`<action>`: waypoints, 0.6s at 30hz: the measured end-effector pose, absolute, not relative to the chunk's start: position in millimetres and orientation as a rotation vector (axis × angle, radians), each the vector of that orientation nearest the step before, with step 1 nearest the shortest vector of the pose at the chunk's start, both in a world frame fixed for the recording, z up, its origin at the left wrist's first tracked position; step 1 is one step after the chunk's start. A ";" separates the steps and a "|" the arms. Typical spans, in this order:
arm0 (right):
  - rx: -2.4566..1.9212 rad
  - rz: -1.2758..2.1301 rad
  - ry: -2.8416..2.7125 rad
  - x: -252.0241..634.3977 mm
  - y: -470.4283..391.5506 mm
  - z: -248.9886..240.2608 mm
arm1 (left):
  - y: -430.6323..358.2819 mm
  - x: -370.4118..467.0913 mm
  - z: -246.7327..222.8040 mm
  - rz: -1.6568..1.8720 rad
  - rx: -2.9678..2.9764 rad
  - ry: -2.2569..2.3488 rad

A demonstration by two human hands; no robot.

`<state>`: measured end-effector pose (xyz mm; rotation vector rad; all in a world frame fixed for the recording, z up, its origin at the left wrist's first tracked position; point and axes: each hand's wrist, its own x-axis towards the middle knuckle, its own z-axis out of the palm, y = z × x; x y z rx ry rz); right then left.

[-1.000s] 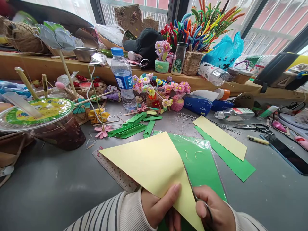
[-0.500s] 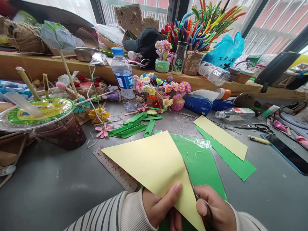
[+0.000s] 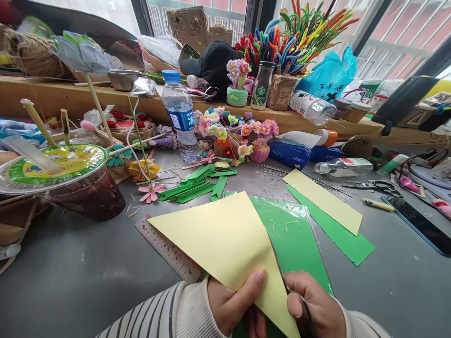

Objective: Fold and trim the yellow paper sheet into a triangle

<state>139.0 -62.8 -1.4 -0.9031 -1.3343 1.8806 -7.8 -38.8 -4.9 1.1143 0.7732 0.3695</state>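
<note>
My left hand (image 3: 235, 300) pinches a sheet of pale yellow paper (image 3: 214, 230), thumb on top and fingers underneath. My right hand (image 3: 313, 303) is closed round a pair of scissors (image 3: 306, 304); their dark handle loop shows at the fingers, and a blade lies along the right edge of the paper. How far the blades are parted is hidden. Below the sheet lie a green sheet in a clear plastic sleeve (image 3: 292, 234) and a ruler with a patterned face (image 3: 169, 249). Thin paper scraps (image 3: 291, 225) rest on the sleeve.
Folded green paper strips (image 3: 193, 185) lie beyond the sheet. To the right are a yellow strip (image 3: 324, 202), a green strip (image 3: 355, 251), another pair of scissors (image 3: 384, 188) and a phone (image 3: 419, 225). A drink cup (image 3: 88, 192) stands left, a water bottle (image 3: 180, 122) behind.
Almost nothing differs. Both hands, the yellow paper and the scissors hold nearly the same place; the whole view has shifted very slightly.
</note>
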 end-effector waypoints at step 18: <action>-0.980 1.868 -1.314 137.5 -65.1 -1.5 | -39.7 -8.2 -3.5 0.385 1.123 0.749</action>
